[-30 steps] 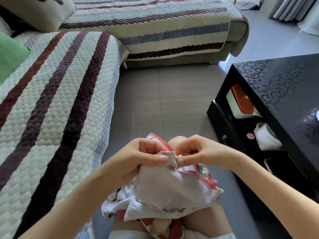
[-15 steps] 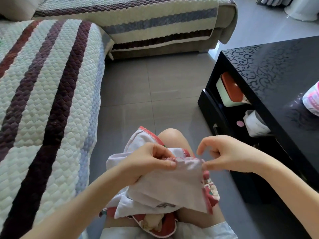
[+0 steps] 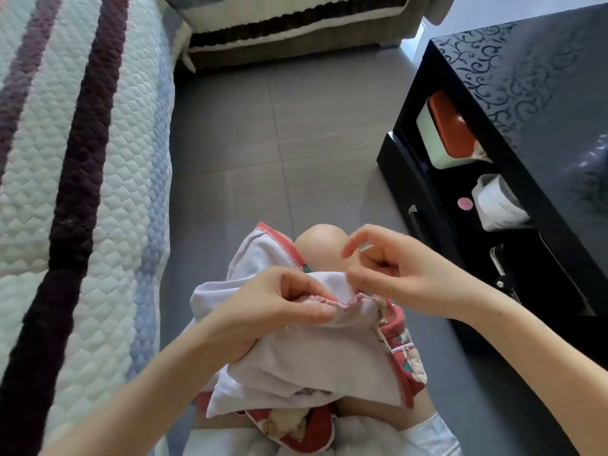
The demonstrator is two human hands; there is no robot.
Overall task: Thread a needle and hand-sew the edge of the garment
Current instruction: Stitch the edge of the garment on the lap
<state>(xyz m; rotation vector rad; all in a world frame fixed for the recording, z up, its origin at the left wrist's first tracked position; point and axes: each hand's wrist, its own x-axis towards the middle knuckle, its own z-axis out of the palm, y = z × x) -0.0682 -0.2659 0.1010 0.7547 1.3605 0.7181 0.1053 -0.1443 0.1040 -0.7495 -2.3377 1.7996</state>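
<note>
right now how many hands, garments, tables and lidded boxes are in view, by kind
hands: 2, the left hand and the right hand
garment: 1
black table: 1
box with orange lid: 1
total: 5

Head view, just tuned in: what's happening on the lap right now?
A seated person is hand-sewing a garment on their lap. The left hand pinches its gathered edge. The right hand, just right of it, pinches something thin at that edge, probably the needle, though it is too small to be sure. A stitch looks to be midway.
</note>
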